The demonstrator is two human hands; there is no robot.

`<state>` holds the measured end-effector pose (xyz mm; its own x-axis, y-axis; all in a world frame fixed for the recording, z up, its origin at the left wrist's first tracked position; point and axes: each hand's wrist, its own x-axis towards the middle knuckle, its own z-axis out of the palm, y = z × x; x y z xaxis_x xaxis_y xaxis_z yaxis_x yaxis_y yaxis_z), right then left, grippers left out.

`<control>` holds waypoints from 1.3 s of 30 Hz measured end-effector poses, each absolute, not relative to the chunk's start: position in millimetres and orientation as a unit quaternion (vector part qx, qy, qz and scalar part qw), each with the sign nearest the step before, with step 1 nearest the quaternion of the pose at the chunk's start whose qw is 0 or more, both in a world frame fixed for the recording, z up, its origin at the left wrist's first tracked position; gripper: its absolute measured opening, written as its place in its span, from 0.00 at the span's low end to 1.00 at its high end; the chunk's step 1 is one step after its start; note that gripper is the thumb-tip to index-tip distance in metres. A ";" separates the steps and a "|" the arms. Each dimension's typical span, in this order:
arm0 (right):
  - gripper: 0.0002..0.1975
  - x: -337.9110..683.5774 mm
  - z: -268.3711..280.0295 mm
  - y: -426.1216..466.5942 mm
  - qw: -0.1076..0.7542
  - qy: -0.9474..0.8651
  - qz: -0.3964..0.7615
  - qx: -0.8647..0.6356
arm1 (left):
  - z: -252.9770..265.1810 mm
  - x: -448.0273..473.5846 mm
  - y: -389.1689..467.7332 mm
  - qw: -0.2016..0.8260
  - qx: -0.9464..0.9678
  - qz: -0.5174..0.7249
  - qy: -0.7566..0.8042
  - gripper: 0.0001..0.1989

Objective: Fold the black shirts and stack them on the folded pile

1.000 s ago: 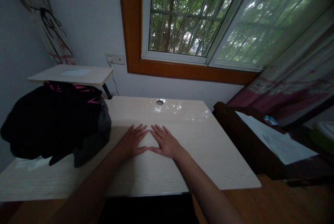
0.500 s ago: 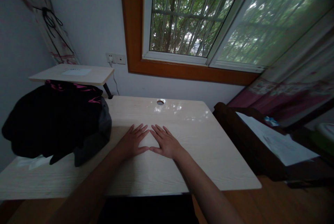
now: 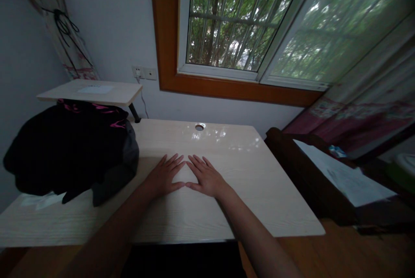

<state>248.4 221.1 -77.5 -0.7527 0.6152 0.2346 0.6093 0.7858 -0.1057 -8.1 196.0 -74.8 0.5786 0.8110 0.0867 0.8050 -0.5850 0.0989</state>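
We are viewing the desktop (image 3: 266,183) beneath the left hand (image 3: 166,176) and right hand (image 3: 206,177), which are resting flat, spread, gripping nothing, thumb tips meeting; a leftward sweep could be dragging the dark cloth heap (image 3: 71,152) nearby

I log slight view drift: near right corner of the pale wood-grain desk (image 3: 259,183) reads lower than a second ago; black cloth heap with pink marks (image 3: 68,150), pale flat raised shelf (image 3: 121,91), white wall socket (image 3: 144,72) sit slightly farther right.
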 end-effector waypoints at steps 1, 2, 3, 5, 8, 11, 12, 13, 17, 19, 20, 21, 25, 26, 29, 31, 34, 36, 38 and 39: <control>0.44 248.4 -77.5 221.0 0.128 -0.936 0.012 -0.327 | -74.6 -8.1 195.8 0.025 0.888 0.061 0.455 0.40; 0.44 248.5 -77.4 221.0 0.127 -0.936 0.012 -0.327 | -74.4 -8.0 195.6 0.026 0.888 0.061 0.455 0.40; 0.44 248.7 -77.1 220.8 0.127 -0.936 0.013 -0.327 | -74.2 -7.9 195.4 0.026 0.888 0.062 0.456 0.40; 0.44 248.8 -76.4 220.3 0.125 -0.937 0.015 -0.327 | -73.9 -7.9 195.1 0.026 0.887 0.064 0.456 0.40; 0.43 248.7 -74.8 219.4 0.121 -0.937 0.019 -0.328 | -74.2 -8.2 194.9 0.024 0.888 0.065 0.455 0.40; 0.43 248.2 -73.5 219.0 0.119 -0.936 0.022 -0.330 | -75.7 -8.8 195.6 0.020 0.888 0.064 0.455 0.40; 0.43 248.1 -73.4 219.1 0.120 -0.936 0.022 -0.331 | -76.3 -9.0 196.0 0.020 0.888 0.063 0.454 0.40; 0.43 248.0 -73.5 219.2 0.120 -0.936 0.023 -0.331 | -76.7 -9.2 196.3 0.021 0.889 0.062 0.454 0.40; 0.43 248.2 -74.5 219.9 0.120 -0.936 0.022 -0.330 | -76.5 -9.0 196.1 0.022 0.888 0.064 0.455 0.40; 0.43 248.4 -74.8 219.9 0.120 -0.936 0.021 -0.331 | -75.8 -8.6 195.5 0.022 0.887 0.065 0.456 0.40; 0.43 248.5 -74.7 219.8 0.121 -0.936 0.021 -0.331 | -75.5 -8.4 195.3 0.021 0.887 0.064 0.456 0.40; 0.43 248.6 -74.5 219.7 0.122 -0.936 0.021 -0.330 | -75.3 -8.2 195.2 0.021 0.887 0.063 0.456 0.40; 0.43 248.5 -73.8 219.4 0.124 -0.936 0.024 -0.329 | -75.9 -8.0 195.9 0.021 0.887 0.056 0.458 0.40; 0.43 248.4 -73.8 219.5 0.124 -0.936 0.025 -0.330 | -76.3 -8.1 196.3 0.021 0.887 0.055 0.458 0.40; 0.43 248.3 -74.1 219.6 0.122 -0.936 0.023 -0.330 | -76.8 -8.3 196.9 0.020 0.887 0.055 0.458 0.40; 0.43 248.3 -74.1 219.6 0.124 -0.936 0.021 -0.329 | -76.4 -8.4 196.6 0.020 0.887 0.056 0.458 0.40; 0.44 248.4 -74.0 219.4 0.125 -0.936 0.020 -0.329 | -75.3 -8.6 195.5 0.018 0.888 0.061 0.455 0.39; 0.43 248.4 -74.4 219.3 0.124 -0.936 0.019 -0.329 | -75.1 -8.7 195.1 0.018 0.888 0.064 0.455 0.40; 0.43 248.4 -75.4 219.4 0.125 -0.936 0.019 -0.329 | -75.4 -8.8 195.3 0.018 0.888 0.064 0.455 0.40; 0.43 248.4 -76.0 219.6 0.126 -0.936 0.018 -0.329 | -75.6 -8.8 195.6 0.019 0.888 0.062 0.455 0.40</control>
<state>248.4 219.6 -76.0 -0.7518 0.6202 0.2239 0.6109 0.7830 -0.1173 -8.8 195.6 -75.6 0.5787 0.8102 0.0933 0.8054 -0.5857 0.0908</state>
